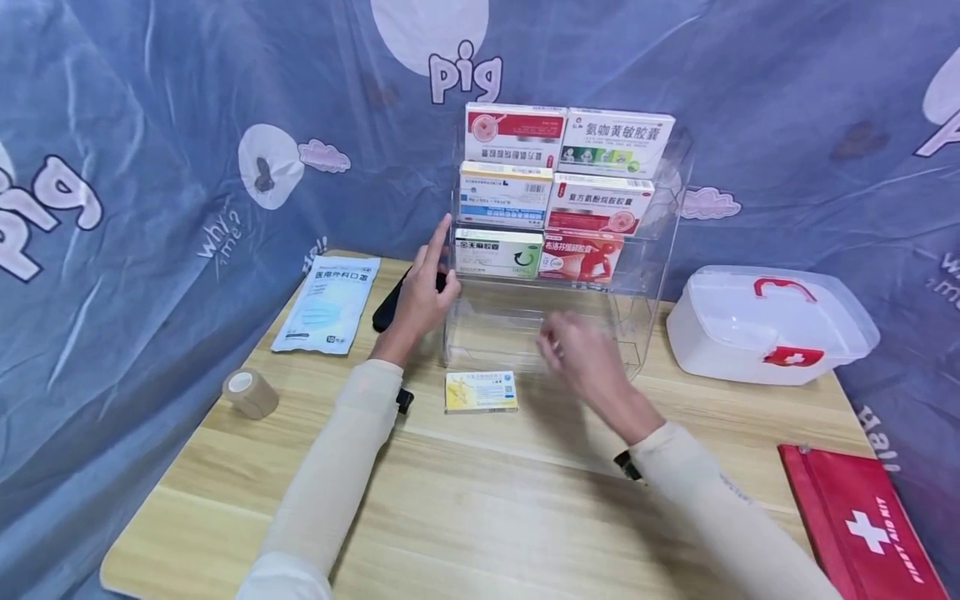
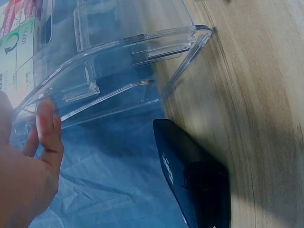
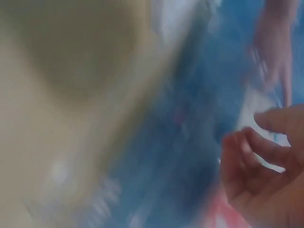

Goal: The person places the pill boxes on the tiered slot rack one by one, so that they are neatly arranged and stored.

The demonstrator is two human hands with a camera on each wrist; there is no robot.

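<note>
1. Head view shows a clear acrylic rack standing at the back of the wooden desk, with six medicine boxes filling its three upper tiers, two to a tier.
2. The lowest front tray of the rack holds nothing that I can make out, so I judge the stocking mostly done, with that tray left to fill.
3. A small yellow box lies flat on the desk just in front of the rack, between the two forearms and touched by neither hand; it looks like the one piece not yet shelved.
4. The left hand rests against the rack's left side wall, forefinger stretched upward and the other fingers loosely bent; it steadies the rack without clasping it. The left wrist view confirms the fingers lying along the clear edge.
5. The right hand hovers in front of the lower tray, blurred; its fingers appear relaxed and hold nothing, as the right wrist view also suggests.
6. Elsewhere on the desk: a mask packet and a dark case left of the rack, a tape roll near the left edge, a white first-aid box to the right, and a red pouch at the near right corner.
</note>
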